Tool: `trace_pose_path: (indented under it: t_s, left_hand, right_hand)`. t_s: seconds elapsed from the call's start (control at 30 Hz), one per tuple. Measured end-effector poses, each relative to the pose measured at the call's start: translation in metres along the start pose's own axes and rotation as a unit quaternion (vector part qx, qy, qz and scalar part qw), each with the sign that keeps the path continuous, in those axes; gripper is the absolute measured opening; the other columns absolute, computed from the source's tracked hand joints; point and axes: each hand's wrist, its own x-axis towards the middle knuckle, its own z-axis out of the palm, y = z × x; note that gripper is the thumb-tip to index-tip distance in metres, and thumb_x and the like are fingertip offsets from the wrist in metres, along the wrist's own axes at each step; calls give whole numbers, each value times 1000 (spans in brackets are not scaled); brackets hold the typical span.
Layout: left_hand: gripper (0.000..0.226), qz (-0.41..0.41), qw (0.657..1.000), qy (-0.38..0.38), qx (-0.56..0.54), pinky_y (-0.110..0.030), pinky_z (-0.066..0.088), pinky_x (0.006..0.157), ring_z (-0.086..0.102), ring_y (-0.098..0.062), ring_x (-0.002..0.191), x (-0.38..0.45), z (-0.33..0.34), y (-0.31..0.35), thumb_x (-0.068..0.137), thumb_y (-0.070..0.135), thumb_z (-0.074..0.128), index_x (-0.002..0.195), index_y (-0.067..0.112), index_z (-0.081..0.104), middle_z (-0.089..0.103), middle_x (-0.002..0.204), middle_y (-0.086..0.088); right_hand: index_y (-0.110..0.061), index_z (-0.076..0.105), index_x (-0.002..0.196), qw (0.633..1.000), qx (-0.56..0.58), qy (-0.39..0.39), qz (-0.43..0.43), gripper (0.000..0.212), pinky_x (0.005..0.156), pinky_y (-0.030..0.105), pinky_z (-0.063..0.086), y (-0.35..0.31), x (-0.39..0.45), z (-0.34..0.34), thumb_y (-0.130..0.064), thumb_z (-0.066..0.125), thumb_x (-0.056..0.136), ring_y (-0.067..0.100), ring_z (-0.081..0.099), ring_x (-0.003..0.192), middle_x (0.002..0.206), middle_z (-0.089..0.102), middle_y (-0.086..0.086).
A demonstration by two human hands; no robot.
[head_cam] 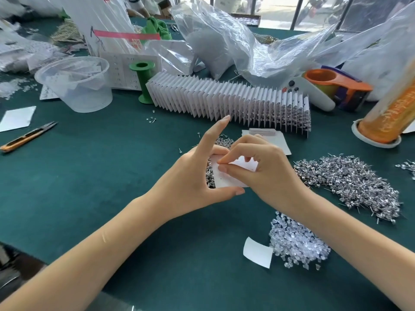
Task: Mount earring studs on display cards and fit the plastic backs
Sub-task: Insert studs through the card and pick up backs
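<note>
My left hand (197, 173) holds a small white display card (226, 179) at the table's middle, thumb along its lower edge and index finger pointing up. Stud posts stick out behind the card's left side. My right hand (258, 167) pinches something tiny at the card's upper left corner; the piece itself is hidden between the fingertips. A heap of silver earring studs (352, 182) lies to the right. A pile of clear plastic backs (296, 241) sits at the lower right. A long row of finished cards (229, 102) stands behind the hands.
On the green table (101, 176) are a clear plastic tub (76, 84), a green spool (142, 81), yellow snips (27, 136), an orange tape dispenser (332, 86), an orange tube (390, 108), blank cards (280, 140) and plastic bags (224, 39) at the back.
</note>
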Motion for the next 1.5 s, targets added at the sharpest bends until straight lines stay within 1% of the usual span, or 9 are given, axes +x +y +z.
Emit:
trace_pose_path:
  t_s: [0.27, 0.4, 0.5, 0.6, 0.7, 0.9, 1.23, 1.33, 1.5]
  left_hand:
    - [106, -4, 1000, 15, -8, -5, 35, 90, 55, 5, 105, 0, -2, 0, 66, 45, 78, 144, 48, 6, 63, 110, 21]
    - [107, -10, 999, 31, 8, -1, 32, 88, 53, 7, 105, 2, -6, -5, 66, 47, 79, 144, 50, 5, 63, 114, 19]
    - [107, -24, 998, 52, 24, -1, 32, 86, 50, 11, 97, 4, -11, -11, 65, 48, 79, 142, 52, 5, 62, 114, 16]
    - [107, -44, 995, 76, 41, -1, 34, 84, 50, 10, 97, 6, -15, -19, 66, 46, 79, 143, 49, 4, 61, 116, 13]
    - [106, -60, 992, 102, 52, 2, 32, 85, 50, 9, 101, 8, -17, -24, 67, 45, 78, 144, 46, 5, 60, 116, 10]
    - [104, -66, 990, 111, 57, -4, 32, 87, 51, 0, 104, 7, -17, -25, 68, 45, 77, 143, 47, 6, 59, 116, 10]
    - [99, -70, 990, 99, 67, 3, 30, 84, 48, 1, 101, 7, -17, -23, 69, 45, 76, 143, 47, 9, 58, 118, 10]
    - [99, -69, 991, 95, 65, 2, 30, 84, 48, 1, 102, 7, -17, -22, 69, 46, 76, 142, 47, 9, 58, 118, 11]
    - [100, -58, 995, 61, 45, 5, 27, 86, 48, 9, 104, 6, -15, -17, 68, 48, 75, 142, 48, 9, 59, 118, 11]
  right_hand:
    - [-19, 77, 89, 999, -29, 6, -30, 9, 86, 28, 39, -5, -1, -1, -15, 75, 81, 15, 51, 88, 86, 62, -3]
    - [-21, 74, 92, 997, 3, 74, -20, 8, 71, 18, 37, -7, 2, -11, -19, 71, 85, 5, 49, 76, 79, 62, -12]
    - [-16, 71, 76, 994, 35, 106, -7, 15, 58, 25, 37, -2, 5, -28, -27, 68, 87, 10, 44, 58, 64, 62, -7]
    - [-15, 70, 72, 1000, 15, 3, 1, 28, 55, 35, 38, 4, 3, -41, -40, 66, 83, 25, 47, 58, 63, 62, 5]
    - [-28, 71, 78, 989, -92, -118, 23, 14, 58, 24, 41, 12, 0, -41, -41, 69, 77, 7, 49, 59, 68, 62, -12]
    - [-29, 70, 83, 966, -212, -143, -23, 8, 69, 2, 30, 12, -3, -26, -35, 74, 79, -16, 46, 74, 71, 58, -21]
    - [-24, 73, 81, 964, -233, -128, -33, 2, 70, 14, 29, 9, -3, -20, -25, 73, 83, -13, 45, 69, 63, 46, -28]
    - [-23, 73, 80, 977, -173, -128, -1, 2, 68, 16, 35, 9, -2, -26, -22, 74, 82, -6, 49, 67, 67, 58, -22]
    - [-15, 74, 76, 990, 105, -64, 72, 4, 64, 11, 47, 1, 8, -41, -12, 76, 77, 0, 59, 63, 71, 71, -4]
